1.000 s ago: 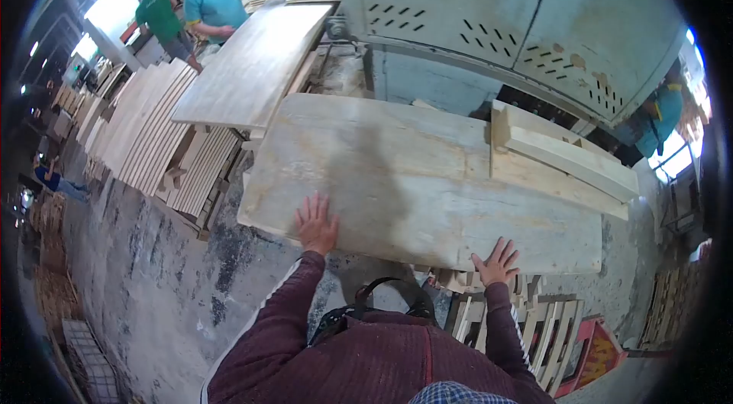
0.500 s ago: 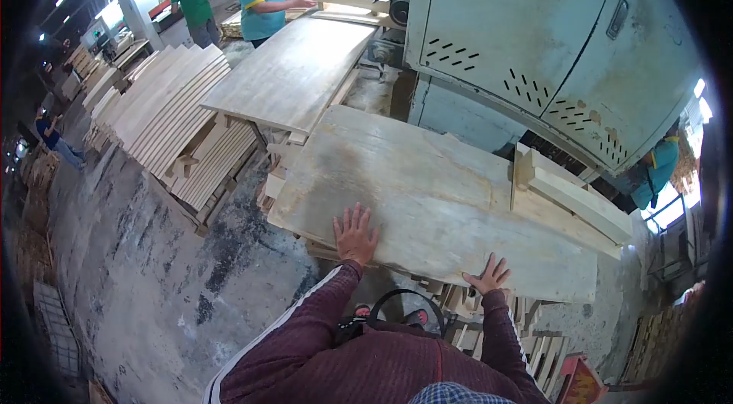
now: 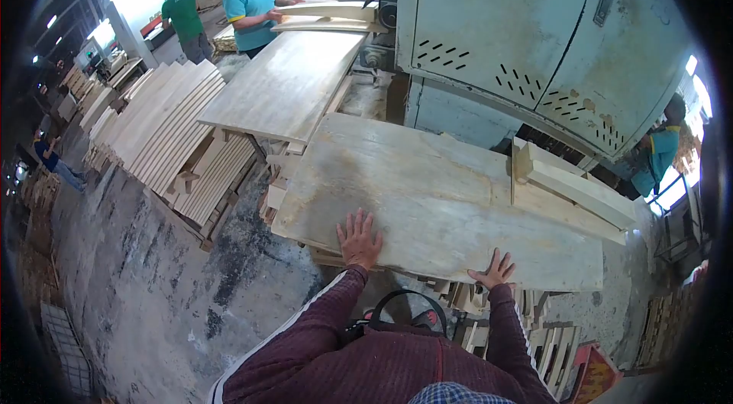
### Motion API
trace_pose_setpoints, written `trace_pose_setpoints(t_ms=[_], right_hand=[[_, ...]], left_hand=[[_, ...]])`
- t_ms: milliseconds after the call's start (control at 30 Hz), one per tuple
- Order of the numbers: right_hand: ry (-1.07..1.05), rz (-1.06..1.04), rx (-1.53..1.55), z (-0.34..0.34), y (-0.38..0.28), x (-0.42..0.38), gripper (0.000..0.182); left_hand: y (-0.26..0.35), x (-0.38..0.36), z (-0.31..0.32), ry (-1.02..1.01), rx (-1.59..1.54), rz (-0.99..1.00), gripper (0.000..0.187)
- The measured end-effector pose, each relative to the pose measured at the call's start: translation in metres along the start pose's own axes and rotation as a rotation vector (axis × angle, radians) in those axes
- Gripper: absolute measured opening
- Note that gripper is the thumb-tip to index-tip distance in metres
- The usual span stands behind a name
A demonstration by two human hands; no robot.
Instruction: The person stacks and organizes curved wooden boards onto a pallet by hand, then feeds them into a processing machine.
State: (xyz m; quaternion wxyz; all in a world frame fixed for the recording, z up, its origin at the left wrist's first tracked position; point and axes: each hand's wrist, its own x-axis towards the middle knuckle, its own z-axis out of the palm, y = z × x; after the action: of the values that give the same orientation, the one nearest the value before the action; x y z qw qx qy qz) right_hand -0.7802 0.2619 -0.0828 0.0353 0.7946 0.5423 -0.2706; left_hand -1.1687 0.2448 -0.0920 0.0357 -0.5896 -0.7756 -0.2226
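Observation:
A long pale wooden board (image 3: 427, 198) lies flat in front of me, with a greyish stain near its left end. My left hand (image 3: 359, 240) rests palm down by its near edge, fingers spread. Further right along the same edge, my right hand (image 3: 495, 269) also lies flat with fingers apart. Neither hand holds anything. A lighter wooden beam (image 3: 573, 194) sits on the far right part of the board, beside the machine. Beneath the near edge, some wooden pieces (image 3: 466, 298) partly show.
A large pale green machine cabinet (image 3: 496, 37) stands behind the board. A second board (image 3: 286, 83) slopes away at the left back, where a person in a blue shirt (image 3: 252, 11) handles wooden pieces (image 3: 328, 16). Stacked planks (image 3: 179, 117) stand at left; another person (image 3: 660, 152) is far right.
The person in blue has brought the wooden pieces further out to the left from the machine. My hands stay flat on the board; the whole view has shifted slightly.

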Motion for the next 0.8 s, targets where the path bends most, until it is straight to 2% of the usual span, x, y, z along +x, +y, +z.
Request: trace_pose_setpoints(t_ms=[800], right_hand=[[0.027,0.004,0.017,-0.0030,-0.0028,-0.0069,0.129]], left_hand=[[0.0023,0.0016,-0.0045,-0.017,-0.020,-0.005,0.058]])
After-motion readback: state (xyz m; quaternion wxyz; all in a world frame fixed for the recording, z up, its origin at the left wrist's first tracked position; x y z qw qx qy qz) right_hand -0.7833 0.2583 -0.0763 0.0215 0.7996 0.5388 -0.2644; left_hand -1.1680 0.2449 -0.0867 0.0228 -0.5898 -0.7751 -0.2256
